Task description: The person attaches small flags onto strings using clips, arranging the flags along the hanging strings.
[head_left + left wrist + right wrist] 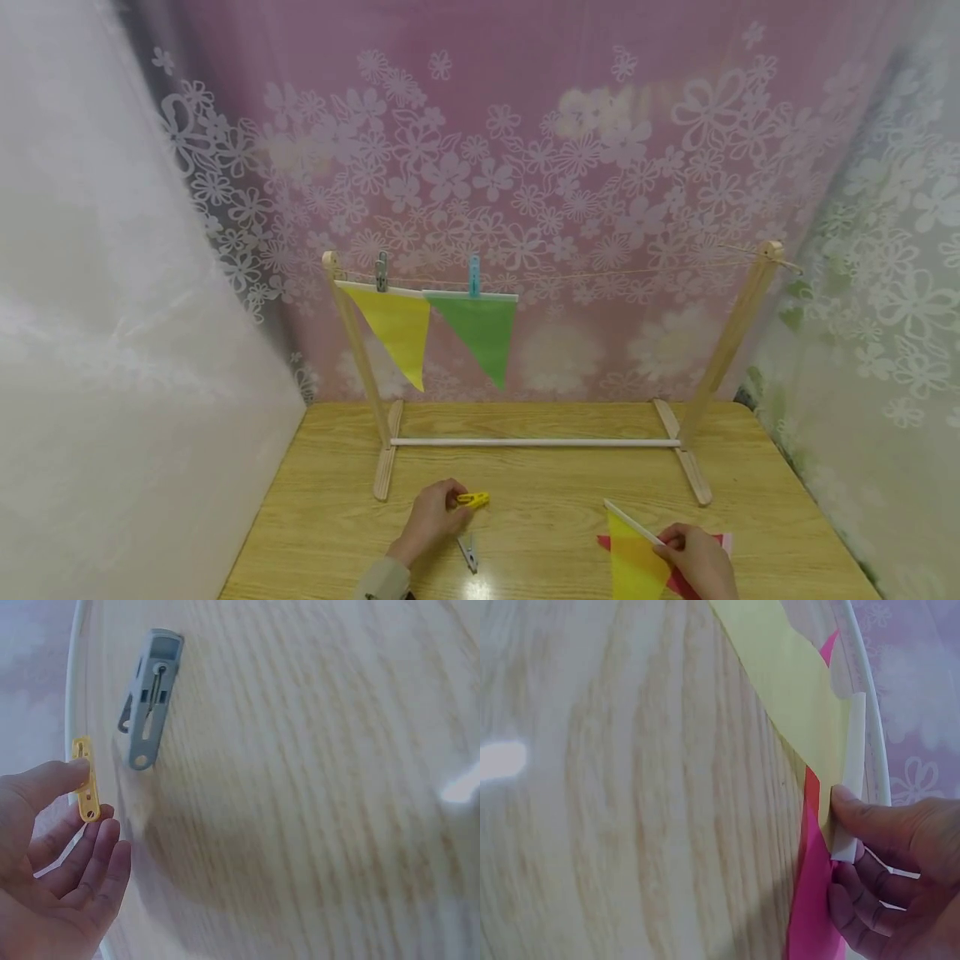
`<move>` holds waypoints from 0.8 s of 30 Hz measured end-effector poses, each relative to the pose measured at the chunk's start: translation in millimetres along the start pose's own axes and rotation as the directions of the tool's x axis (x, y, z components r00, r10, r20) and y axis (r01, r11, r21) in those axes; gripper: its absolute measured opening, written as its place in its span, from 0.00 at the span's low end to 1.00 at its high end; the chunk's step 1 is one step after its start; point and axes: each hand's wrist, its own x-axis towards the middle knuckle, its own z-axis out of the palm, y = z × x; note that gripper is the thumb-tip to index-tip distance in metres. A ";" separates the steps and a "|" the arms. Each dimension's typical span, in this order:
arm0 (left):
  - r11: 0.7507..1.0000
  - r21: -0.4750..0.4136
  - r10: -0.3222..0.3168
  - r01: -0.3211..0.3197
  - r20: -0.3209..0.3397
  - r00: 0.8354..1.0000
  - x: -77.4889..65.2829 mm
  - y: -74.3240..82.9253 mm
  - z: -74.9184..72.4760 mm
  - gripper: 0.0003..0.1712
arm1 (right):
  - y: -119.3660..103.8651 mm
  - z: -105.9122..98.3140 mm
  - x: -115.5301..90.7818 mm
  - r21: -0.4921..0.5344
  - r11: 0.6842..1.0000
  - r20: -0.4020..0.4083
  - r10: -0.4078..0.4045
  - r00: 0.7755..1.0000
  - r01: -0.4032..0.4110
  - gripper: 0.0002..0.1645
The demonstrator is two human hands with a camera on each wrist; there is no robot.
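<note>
My left hand [437, 517] pinches a yellow clothespin [474, 500] between thumb and fingers, low over the table. Just below it in the head view lies a grey clothespin [468, 553] on the wood. At the right, my right hand [697, 557] pinches the white top edge of a yellow pennant [636, 557], whose cloth hangs toward the front. Partly hidden beneath that pennant and hand is a red-pink pennant [815, 900]. In the left wrist view the yellow clothespin [88, 784] sits under the thumb, beside the grey one [155, 701].
Behind the hands stands a wooden frame with two posts [735, 342], a white crossbar [532, 442] and a string [622, 272]. A grey clip [382, 272] holds a yellow pennant [397, 329] there; a blue clip [474, 275] holds a green pennant [483, 333]. Flowered curtains surround the table [540, 492].
</note>
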 end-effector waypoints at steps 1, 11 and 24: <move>1.000 -0.003 0.000 0.000 -0.010 1.000 0.5 0.4 -0.6 0.13 | -0.8 0.0 0.2 0.004 1.000 0.004 0.003 1.000 -0.003 0.10; 0.996 -0.087 -0.008 0.005 -0.033 0.999 4.9 10.1 -14.4 0.14 | -4.1 -5.4 4.0 0.079 0.992 -0.103 -0.086 0.991 0.094 0.19; 0.975 -0.221 -0.004 0.011 0.034 0.999 20.4 27.0 -35.9 0.20 | -20.7 -15.5 3.7 0.312 0.950 -0.098 0.004 0.995 0.027 0.29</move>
